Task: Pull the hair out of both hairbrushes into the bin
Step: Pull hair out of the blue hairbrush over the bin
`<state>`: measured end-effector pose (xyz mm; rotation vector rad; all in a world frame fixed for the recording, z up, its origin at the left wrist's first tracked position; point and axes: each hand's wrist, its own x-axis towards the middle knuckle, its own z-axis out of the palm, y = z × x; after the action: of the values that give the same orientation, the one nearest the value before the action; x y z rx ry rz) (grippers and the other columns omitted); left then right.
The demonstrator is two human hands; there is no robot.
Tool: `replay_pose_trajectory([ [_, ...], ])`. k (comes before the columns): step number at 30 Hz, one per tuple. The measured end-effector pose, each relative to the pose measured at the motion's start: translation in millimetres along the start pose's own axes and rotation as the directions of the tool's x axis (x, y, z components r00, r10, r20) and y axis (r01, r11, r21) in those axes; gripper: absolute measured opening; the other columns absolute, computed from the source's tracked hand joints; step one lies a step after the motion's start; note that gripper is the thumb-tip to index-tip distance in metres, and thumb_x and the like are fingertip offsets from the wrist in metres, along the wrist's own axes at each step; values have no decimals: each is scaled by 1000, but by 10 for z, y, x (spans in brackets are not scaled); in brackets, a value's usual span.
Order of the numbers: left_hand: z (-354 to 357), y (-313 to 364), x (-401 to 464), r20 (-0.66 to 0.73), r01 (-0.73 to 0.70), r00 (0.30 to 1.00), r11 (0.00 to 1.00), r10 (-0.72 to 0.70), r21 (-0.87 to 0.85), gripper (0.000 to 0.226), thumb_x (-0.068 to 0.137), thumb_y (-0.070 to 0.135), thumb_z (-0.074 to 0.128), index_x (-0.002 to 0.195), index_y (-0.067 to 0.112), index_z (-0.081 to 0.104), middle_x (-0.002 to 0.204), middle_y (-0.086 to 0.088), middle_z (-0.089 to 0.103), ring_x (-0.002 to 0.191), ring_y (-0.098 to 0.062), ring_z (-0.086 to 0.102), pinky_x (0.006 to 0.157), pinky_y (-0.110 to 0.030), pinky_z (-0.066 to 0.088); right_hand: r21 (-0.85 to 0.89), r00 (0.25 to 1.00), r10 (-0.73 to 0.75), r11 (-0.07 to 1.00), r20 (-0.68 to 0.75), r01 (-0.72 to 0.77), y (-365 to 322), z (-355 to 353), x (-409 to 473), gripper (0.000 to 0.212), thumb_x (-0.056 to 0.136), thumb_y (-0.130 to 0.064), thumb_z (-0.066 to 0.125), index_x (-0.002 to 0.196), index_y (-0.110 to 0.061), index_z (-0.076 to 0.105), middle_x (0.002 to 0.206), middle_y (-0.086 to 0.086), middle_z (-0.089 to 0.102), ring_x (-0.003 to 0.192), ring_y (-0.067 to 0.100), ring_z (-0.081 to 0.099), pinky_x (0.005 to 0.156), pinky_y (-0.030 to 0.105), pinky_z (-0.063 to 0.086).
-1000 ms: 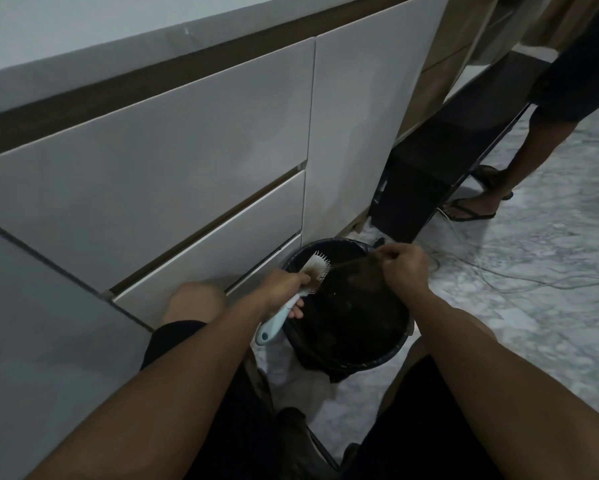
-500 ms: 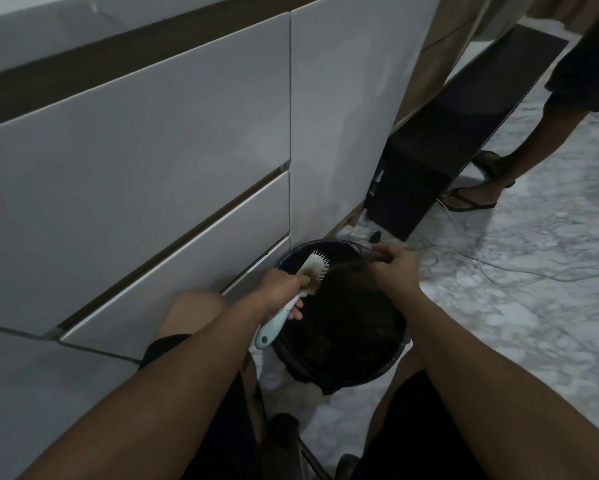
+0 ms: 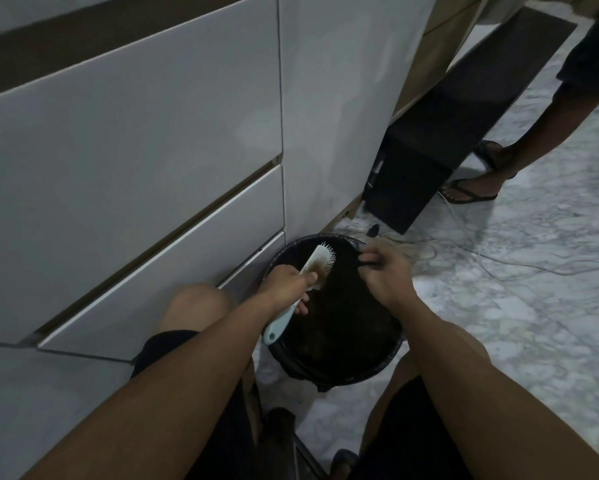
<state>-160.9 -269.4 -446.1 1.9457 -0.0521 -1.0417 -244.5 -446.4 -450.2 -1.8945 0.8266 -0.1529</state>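
Black bin (image 3: 391, 362) under two hands: left (image 3: 286, 284) grips one hairbrush (image 3: 317, 263), right (image 3: 386, 271) pinches hair (image 3: 369, 265).

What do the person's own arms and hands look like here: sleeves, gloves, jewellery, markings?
Both forearms are bare to the frame edge, with no sleeve showing. The left hand and right hand wear no gloves. No watch, ring or marking is visible in this dim view.
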Motion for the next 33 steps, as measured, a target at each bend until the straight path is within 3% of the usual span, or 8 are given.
replay_pose_trajectory([
  [4, 39, 40, -32, 13, 23, 1000, 998, -23, -55, 19, 95, 22, 58, 83, 7, 57, 71, -13, 63, 45, -21, 60, 41, -24, 42, -55, 978, -94, 993, 185, 106, -68, 96, -118, 37, 78, -6, 74, 113, -17, 69, 96, 0, 67, 81, 14, 65, 74, 16, 50],
  [7, 38, 69, -65, 31, 50, 998, 995, -47, -84, 10, 93, 11, 55, 88, 3, 59, 70, -13, 63, 44, -21, 59, 43, -25, 43, -52, 955, -156, 983, 254, 175, -86, 163, -180, 46, 77, -9, 78, 120, -20, 67, 92, -6, 62, 69, 4, 60, 70, 13, 47],
  [13, 13, 75, -99, 49, 29, 999, 992, -23, -121, 14, 86, -7, 52, 84, 3, 61, 75, -14, 65, 49, -18, 60, 49, -27, 48, -78, 927, -247, 957, 282, 279, -103, 187, -193, 46, 78, -8, 76, 121, -22, 67, 100, 2, 59, 82, 5, 59, 73, 2, 44],
  [18, 24, 78, -110, 106, -8, 994, 989, 24, -145, 10, 89, -2, 57, 95, 4, 63, 88, -19, 67, 57, -19, 64, 54, -29, 54, -75, 954, -249, 962, 164, 264, -93, 193, -159, 29, 79, -7, 76, 108, -13, 74, 98, 1, 71, 85, 8, 68, 80, 17, 54],
  [22, 49, 97, -136, 139, -8, 990, 988, 29, -152, 21, 90, 1, 60, 111, 3, 58, 92, -18, 67, 53, -19, 64, 48, -27, 54, -30, 983, -145, 988, 109, 149, -72, 193, -110, 16, 85, -5, 69, 97, -12, 76, 88, -2, 76, 74, 2, 68, 70, 16, 51],
  [25, 68, 109, -134, 129, -4, 991, 986, 25, -166, 22, 90, 0, 59, 110, 9, 54, 97, -19, 66, 52, -18, 64, 43, -27, 52, -26, 996, -91, 995, 12, 92, -64, 203, -74, 16, 88, -6, 64, 89, -19, 72, 75, -8, 69, 69, 5, 64, 66, 18, 46],
  [29, 56, 122, -130, 117, 20, 993, 988, -2, -155, 21, 90, -2, 58, 109, 5, 56, 89, -17, 64, 53, -18, 63, 44, -27, 54, 78, 984, 33, 997, -177, -19, -51, 155, -13, 24, 89, -6, 59, 77, -26, 62, 72, -4, 65, 74, 20, 65, 74, 35, 54],
  [33, 67, 125, -125, 115, 16, 993, 987, 2, -157, 21, 89, -1, 59, 109, 6, 58, 86, -15, 65, 53, -18, 64, 44, -28, 53, 149, 986, 63, 988, -156, -40, -38, 155, 7, 22, 89, -5, 60, 80, -25, 63, 78, -1, 67, 77, 23, 68, 80, 49, 58],
])
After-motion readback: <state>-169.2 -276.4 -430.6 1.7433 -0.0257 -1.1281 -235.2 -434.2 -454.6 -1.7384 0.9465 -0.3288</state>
